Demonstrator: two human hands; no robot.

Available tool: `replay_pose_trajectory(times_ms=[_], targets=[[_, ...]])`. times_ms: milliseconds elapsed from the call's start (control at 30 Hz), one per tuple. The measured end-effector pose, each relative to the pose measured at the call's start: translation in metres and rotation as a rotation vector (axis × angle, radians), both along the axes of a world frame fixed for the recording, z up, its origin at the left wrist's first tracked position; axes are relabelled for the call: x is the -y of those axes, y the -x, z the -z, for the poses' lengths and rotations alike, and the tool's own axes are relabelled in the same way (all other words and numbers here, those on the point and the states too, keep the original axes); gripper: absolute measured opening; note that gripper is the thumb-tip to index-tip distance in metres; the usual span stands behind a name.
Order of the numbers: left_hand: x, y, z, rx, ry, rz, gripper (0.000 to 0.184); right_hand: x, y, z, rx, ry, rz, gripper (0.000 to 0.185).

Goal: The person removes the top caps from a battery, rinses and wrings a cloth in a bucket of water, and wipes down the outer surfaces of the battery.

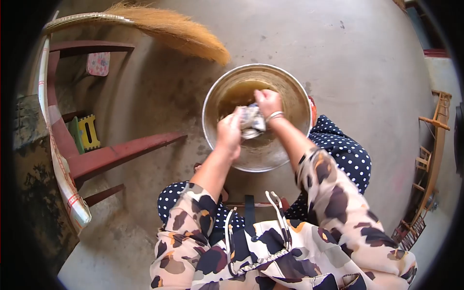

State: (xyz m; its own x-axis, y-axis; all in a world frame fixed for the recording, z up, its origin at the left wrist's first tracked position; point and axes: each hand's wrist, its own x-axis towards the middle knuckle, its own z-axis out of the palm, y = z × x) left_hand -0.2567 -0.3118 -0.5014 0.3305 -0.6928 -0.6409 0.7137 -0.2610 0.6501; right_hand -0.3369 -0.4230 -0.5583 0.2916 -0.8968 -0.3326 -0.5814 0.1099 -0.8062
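Note:
A wide metal basin [209, 130] stands on the floor between my knees, with murky brownish water [237, 94] in it. Over the basin, both hands grip a wet, bunched cloth [252, 124], whitish with darker patches. My left hand [229, 131] is closed on the cloth's left side, its fingers partly hidden by the cloth and slightly blurred. At the upper right of the cloth, my right hand [268, 102] is curled into a fist on it, with a pale bangle at the wrist.
A straw broom [174, 31] lies at the upper left. A dark red wooden frame [121, 152] stands left of the basin, near a yellow plastic piece [89, 132]. Wooden furniture [437, 135] lines the right side. Concrete floor [367, 63] surrounds the basin.

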Motion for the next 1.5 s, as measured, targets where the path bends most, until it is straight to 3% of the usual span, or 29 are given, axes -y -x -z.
replay_pose_trajectory(times_ms=[67, 133, 167, 200, 267, 333, 400, 433, 467, 533, 600, 667, 700, 733, 767, 800, 867, 900, 933, 1000, 1033, 1067, 1167, 1200, 1233, 1267, 1333, 1400, 1500], targets=[[-0.007, -0.007, 0.014, 0.128, -0.146, 0.183, 0.024, 0.015, 0.016, 0.041, -0.012, -0.062, -0.101, 0.042], [-0.001, -0.013, 0.003, 0.049, -0.287, 0.085, 0.03, 0.025, 0.023, 0.067, -0.135, -0.11, 0.02, 0.044], [-0.002, -0.015, 0.004, 0.075, -0.331, 0.064, 0.03, 0.031, 0.027, 0.075, -0.155, -0.281, 0.072, 0.046], [-0.003, -0.018, 0.003, 0.109, -0.373, 0.043, 0.03, 0.033, 0.032, 0.099, -0.261, -0.221, 0.006, 0.045], [-0.006, -0.02, 0.0, 0.104, -0.367, 0.047, 0.029, 0.006, 0.037, 0.14, -0.438, -0.127, -0.151, 0.024], [-0.009, -0.02, 0.0, 0.091, -0.349, 0.055, 0.029, -0.041, 0.036, 0.152, -0.589, -0.077, -0.48, 0.021], [-0.012, -0.023, 0.0, 0.04, -0.331, 0.057, 0.027, -0.079, 0.043, 0.209, -0.819, -0.141, -0.896, 0.019], [-0.012, -0.024, 0.0, 0.039, -0.331, 0.054, 0.027, -0.051, 0.028, 0.125, -0.748, -0.319, -1.023, 0.02], [-0.013, -0.023, 0.0, 0.027, -0.33, 0.045, 0.028, -0.039, 0.027, 0.127, -0.751, -0.319, -1.026, 0.02], [-0.012, -0.023, -0.002, 0.007, -0.32, 0.021, 0.028, -0.003, 0.027, 0.131, -0.877, -0.148, -0.708, 0.019], [-0.013, -0.021, -0.002, -0.022, -0.318, 0.042, 0.032, 0.03, 0.021, 0.086, -0.424, -0.394, -0.497, 0.017], [-0.011, -0.019, -0.003, -0.041, -0.305, 0.064, 0.036, 0.051, 0.023, 0.067, -0.091, -0.285, -0.776, 0.016], [-0.008, -0.018, -0.003, -0.101, -0.319, 0.055, 0.042, 0.064, 0.025, 0.049, 0.147, 0.307, -1.306, 0.012], [-0.006, -0.018, -0.003, -0.16, -0.333, 0.049, 0.048, 0.061, 0.018, 0.01, 0.139, 0.321, -1.308, 0.012], [-0.005, -0.016, 0.0, -0.19, -0.334, 0.063, 0.062, 0.045, 0.011, -0.033, 0.096, -0.11, -0.971, 0.011], [-0.002, -0.015, -0.002, -0.19, -0.32, 0.064, 0.062, 0.027, 0.007, -0.06, 0.053, -0.514, -0.599, 0.013], [0.007, -0.011, -0.008, -0.284, -0.425, -0.054, 0.071, 0.002, 0.013, -0.08, 0.21, -0.405, -0.657, 0.012], [0.001, -0.017, 0.002, -0.367, -0.238, 0.069, 0.076, -0.014, 0.013, -0.1, 0.321, -0.34, -0.675, 0.011], [0.0, -0.019, 0.039, -0.728, -0.087, -0.035, 0.072, -0.032, 0.011, -0.121, 0.429, -0.274, -0.688, 0.009], [0.007, -0.016, 0.015, -0.436, -0.237, -0.139, 0.058, -0.067, 0.006, -0.137, 0.553, 0.001, -0.652, 0.007], [0.004, -0.017, 0.05, -0.307, -0.155, -0.148, 0.044, -0.085, 0.003, -0.133, 0.497, 0.117, -0.625, 0.01], [-0.005, -0.027, 0.044, -0.433, -0.085, 0.034, 0.038, -0.096, -0.001, -0.127, 0.441, 0.227, -0.6, 0.013], [-0.012, -0.022, 0.051, -0.381, -0.099, 0.006, 0.033, -0.098, -0.01, -0.107, 0.364, 0.737, -0.552, 0.023], [-0.021, -0.021, 0.073, -0.384, -0.113, 0.004, 0.033, -0.096, -0.013, -0.097, 0.28, 0.721, -0.531, 0.023], [-0.032, -0.018, 0.103, -0.491, 0.112, -0.057, 0.031, -0.091, -0.017, -0.086, 0.242, 0.687, -0.47, 0.023], [-0.02, -0.016, 0.067, -0.592, 0.344, -0.116, 0.028, -0.083, -0.021, -0.075, 0.204, 0.658, -0.407, 0.022], [0.004, 0.001, 0.004, -0.403, -0.273, -0.368, 0.022, -0.056, -0.016, -0.055, 0.146, 0.486, -0.295, 0.019], [0.008, 0.007, -0.011, -0.19, -0.247, -0.134, 0.021, -0.018, 0.002, -0.017, 0.085, 0.032, -0.131, 0.025], [0.005, -0.003, 0.005, -0.154, -0.166, -0.172, 0.022, -0.002, 0.01, 0.035, 0.129, -0.128, -0.143, 0.037]])
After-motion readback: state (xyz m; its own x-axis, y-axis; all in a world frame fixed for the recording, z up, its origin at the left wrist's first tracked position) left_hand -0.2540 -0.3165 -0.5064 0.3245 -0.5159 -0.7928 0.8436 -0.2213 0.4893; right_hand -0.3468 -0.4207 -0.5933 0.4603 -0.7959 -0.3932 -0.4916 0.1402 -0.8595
